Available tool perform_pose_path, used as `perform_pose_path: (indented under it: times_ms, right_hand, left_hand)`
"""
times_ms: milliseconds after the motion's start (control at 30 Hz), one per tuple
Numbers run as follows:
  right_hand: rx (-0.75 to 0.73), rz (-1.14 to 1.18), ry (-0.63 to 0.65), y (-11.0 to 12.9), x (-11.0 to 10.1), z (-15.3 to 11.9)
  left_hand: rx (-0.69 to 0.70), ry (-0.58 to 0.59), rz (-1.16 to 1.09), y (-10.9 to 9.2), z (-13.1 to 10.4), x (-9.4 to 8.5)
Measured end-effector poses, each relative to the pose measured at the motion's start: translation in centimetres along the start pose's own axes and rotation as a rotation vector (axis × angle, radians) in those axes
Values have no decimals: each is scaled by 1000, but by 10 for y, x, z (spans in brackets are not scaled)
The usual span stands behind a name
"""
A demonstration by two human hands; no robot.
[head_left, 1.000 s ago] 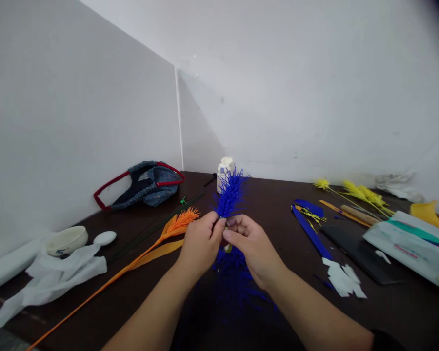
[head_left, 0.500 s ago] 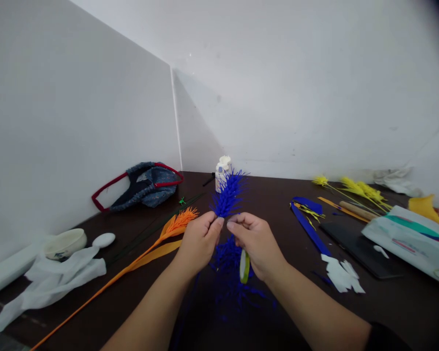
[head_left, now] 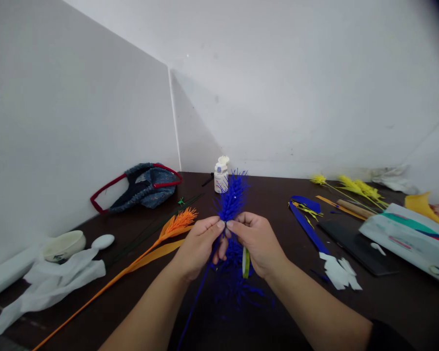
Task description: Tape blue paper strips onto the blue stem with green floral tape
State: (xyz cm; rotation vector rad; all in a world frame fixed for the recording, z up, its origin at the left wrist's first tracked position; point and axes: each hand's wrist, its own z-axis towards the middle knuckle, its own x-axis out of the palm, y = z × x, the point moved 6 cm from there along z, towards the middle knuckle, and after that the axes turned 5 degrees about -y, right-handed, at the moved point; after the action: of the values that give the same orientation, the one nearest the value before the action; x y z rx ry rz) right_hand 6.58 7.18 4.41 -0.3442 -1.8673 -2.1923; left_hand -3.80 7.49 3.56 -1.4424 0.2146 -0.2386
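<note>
Between my hands stands a blue paper wheat ear (head_left: pixel 233 197), upright and leaning slightly right, its thin stem running down to the left. My left hand (head_left: pixel 205 239) is closed round the stem just under the ear. Pinched thumb and finger of my right hand (head_left: pixel 258 243) meet the ear's base, the two thumb tips almost touching. A roll of green tape (head_left: pixel 246 263) hangs edge-on below the right palm; whether fingers grip it is hidden. Beneath the hands lies a pile of blue paper pieces (head_left: pixel 237 290), partly covered by them.
An orange wheat stalk (head_left: pixel 146 253) lies left, near a bowl (head_left: pixel 64 245) and white cloth (head_left: pixel 62 280). A white bottle (head_left: pixel 221 176) stands behind. To the right are blue paper strips (head_left: pixel 307 226), white scraps (head_left: pixel 338 272), a black slab (head_left: pixel 354 246) and a plastic packet (head_left: pixel 406 241).
My right thumb and finger have come in to the base of the ear, closing the gap to my left hand. The ear has shifted slightly right, and its stem now shows below.
</note>
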Motion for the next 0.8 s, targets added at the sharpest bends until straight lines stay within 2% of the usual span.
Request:
perform_pose_path:
  times_ms: [133,400,500,633,733,800]
  right_hand:
    - [-44,-58,-114,4,-7,-1]
    - [127,210,-119,-4,4,-8]
    - [152,283,-97,-9,7,-7]
    - [66,221,-159,-5,3,-4]
    - [6,119,-180,2,3,-6]
    - [-6,75,-169,6,4,-7]
  left_hand:
    - [14,3,-93,0,0,3]
    - [-22,-72,-291,11,6,9]
    - [36,-181,-230,9,5,6]
    - [192,-309,-34,-6,-2,0]
    - [227,-311,93,-12,-4,-3]
    - [199,-278,73,-11,-3,-5]
